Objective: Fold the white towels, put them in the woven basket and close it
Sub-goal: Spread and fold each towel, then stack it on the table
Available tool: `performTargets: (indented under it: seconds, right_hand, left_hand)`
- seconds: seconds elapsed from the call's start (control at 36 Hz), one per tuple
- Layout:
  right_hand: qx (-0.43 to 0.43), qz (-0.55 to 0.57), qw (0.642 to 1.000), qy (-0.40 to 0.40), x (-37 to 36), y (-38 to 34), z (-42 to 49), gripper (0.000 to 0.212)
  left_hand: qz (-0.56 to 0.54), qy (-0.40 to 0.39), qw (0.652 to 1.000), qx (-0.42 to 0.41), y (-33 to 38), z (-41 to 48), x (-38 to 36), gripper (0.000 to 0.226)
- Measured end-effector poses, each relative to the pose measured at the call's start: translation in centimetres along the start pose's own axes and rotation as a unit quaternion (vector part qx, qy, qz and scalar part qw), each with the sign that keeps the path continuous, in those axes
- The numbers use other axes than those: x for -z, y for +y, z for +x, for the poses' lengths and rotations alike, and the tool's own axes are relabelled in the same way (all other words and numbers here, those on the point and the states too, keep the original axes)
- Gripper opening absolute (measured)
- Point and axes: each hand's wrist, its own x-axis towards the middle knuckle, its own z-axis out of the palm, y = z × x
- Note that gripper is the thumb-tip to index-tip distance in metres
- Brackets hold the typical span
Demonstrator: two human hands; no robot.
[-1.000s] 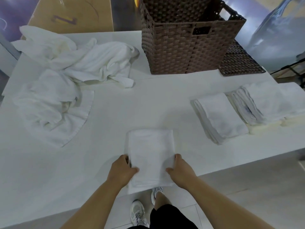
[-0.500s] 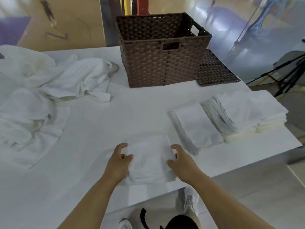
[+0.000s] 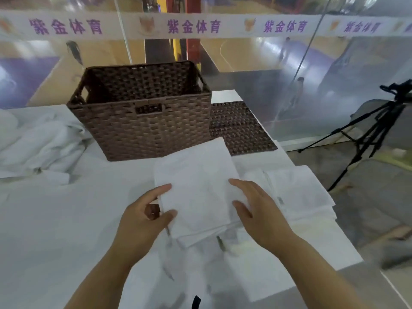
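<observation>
So I've got one folded towel (image 3: pixel 196 186) held between both hands. My left grip (image 3: pixel 142 219) is pinching its left edge, thumb on top. My right grip (image 3: pixel 260 215) is curled onto the right edge the same way, so both are closed on the towel, not wide at all. The towel looks lifted off the table (image 3: pixel 55 230), tilted a bit, and sits over the right half. From my view its far corner overlaps the basket's near right corner.

The basket (image 3: pixel 142 128) is at the far edge of the table, open, and I can't spot anything inside it from here. The lid (image 3: pixel 240 128) lies flat just beside it on the right. A stack (image 3: pixel 301 192) of folded towels is by the right edge, partly behind my right hand. The unfolded pile (image 3: pixel 42 141) is bunched up by the left edge, near the basket.
</observation>
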Motion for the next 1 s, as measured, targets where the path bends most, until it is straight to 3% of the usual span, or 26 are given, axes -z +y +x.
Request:
performTargets:
  seconds: [0.11, 0.22, 0.42, 0.5, 0.64, 0.86, 1.0]
  right_hand:
    - [-0.016, -0.023, 0.999, 0.04, 5.0, 6.0, -0.1, 0.046]
    - [-0.089, -0.038, 0.993, 0.068, 9.0, 11.7, -0.4, 0.045]
    - [-0.177, -0.055, 0.979, 0.084, 13.3, 19.6, 0.6, 0.047]
    - [-0.213, -0.056, 0.974, 0.053, 13.7, 22.1, 1.5, 0.047]
    - [-0.28, -0.153, 0.942, -0.104, 13.3, 25.2, 2.5, 0.047]
    - [-0.247, -0.18, 0.948, -0.088, 14.1, 23.3, 5.2, 0.037]
    - [-0.178, -0.204, 0.953, -0.134, 13.8, 19.0, 8.4, 0.039]
  left_hand:
    - [0.027, -0.043, 0.999, -0.016, 2.0, 2.0, -7.4, 0.049]
    - [0.046, -0.104, 0.993, -0.038, 2.9, 4.3, -15.1, 0.049]
    - [0.121, -0.184, 0.973, -0.07, 3.2, 8.5, -25.7, 0.055]
    - [0.179, -0.22, 0.958, -0.052, 2.7, 9.7, -28.0, 0.055]
    - [0.291, -0.263, 0.92, -0.006, 1.8, 11.0, -28.5, 0.04]
    - [0.351, -0.267, 0.897, -0.027, 2.8, 13.1, -24.3, 0.029]
    - [0.438, -0.241, 0.865, -0.043, 3.4, 13.8, -19.3, 0.034]
